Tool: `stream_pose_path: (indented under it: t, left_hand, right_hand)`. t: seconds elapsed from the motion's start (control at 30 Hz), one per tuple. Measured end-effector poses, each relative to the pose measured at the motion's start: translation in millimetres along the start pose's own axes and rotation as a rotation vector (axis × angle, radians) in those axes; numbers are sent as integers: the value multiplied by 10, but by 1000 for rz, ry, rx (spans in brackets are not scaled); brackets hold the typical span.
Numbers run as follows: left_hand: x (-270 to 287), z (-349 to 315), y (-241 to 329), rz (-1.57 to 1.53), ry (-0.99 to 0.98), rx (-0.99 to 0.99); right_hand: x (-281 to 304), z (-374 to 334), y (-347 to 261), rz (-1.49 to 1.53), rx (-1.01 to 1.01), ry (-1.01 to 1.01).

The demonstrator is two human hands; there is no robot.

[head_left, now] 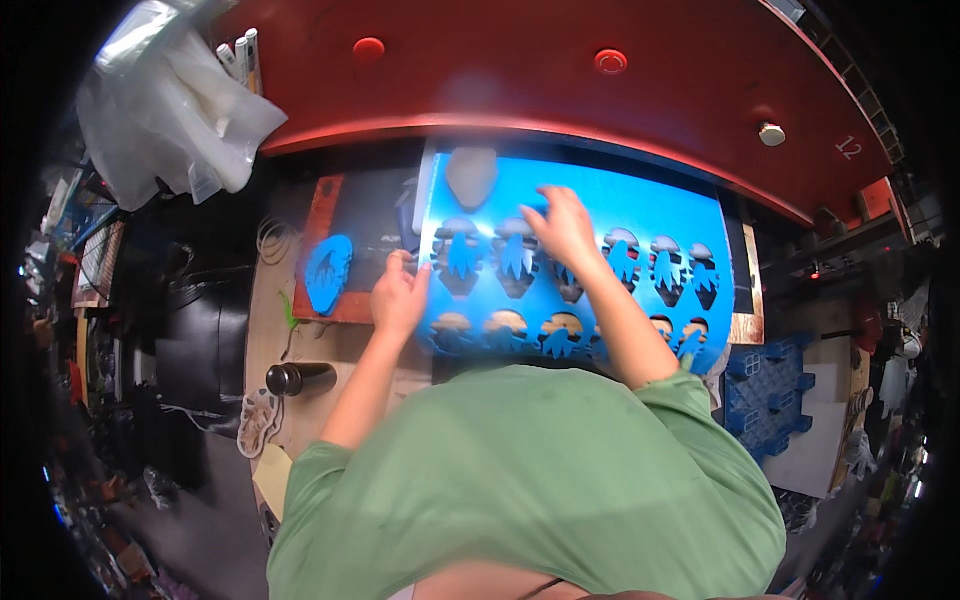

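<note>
A bright blue sheet [590, 190] lies before me, with rows of rounded cut-outs that have pointed, leaf-like tongues inside. Its near part bends down toward my body. My left hand [397, 295] is at the sheet's left edge, fingers half bent and thumb by the edge; I cannot make out a grip. Over the sheet's middle is my right hand [563, 225], palm down, thumb and fingers apart, holding nothing. At the sheet's upper left shows a grey shield-shaped area [472, 176]; whether it is a piece or a hole is unclear. Left of my left hand lies a loose blue cut piece [328, 275].
A red machine beam [480, 80] with a red button [611, 62] crosses the far side. Clear plastic bags [175, 120] hang at far left near white markers [240, 58]. A black cylinder [300, 379] lies near left; a blue pallet [765, 395] is at right.
</note>
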State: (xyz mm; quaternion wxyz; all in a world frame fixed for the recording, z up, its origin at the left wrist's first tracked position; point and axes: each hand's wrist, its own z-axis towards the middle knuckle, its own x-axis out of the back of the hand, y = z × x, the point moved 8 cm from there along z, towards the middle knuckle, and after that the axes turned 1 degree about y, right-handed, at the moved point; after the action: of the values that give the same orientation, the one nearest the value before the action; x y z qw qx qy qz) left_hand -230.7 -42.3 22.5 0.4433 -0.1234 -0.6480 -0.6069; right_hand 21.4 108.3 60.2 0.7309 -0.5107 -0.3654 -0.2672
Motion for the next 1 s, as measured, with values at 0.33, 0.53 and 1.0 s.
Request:
stream_pose_path:
  t: [0.33, 0.53, 1.0]
  left_hand:
    - [-1029, 1345, -985, 255, -78, -191]
    - [-1130, 1467, -1361, 275, 24, -326]
    - [-957, 1438, -1631, 305, 42, -341]
  right_hand:
    - [-2321, 1438, -535, -180, -35, 54]
    - [-2728, 1668, -202, 303, -107, 87]
    - [-2500, 1445, 187, 1256, -515, 74]
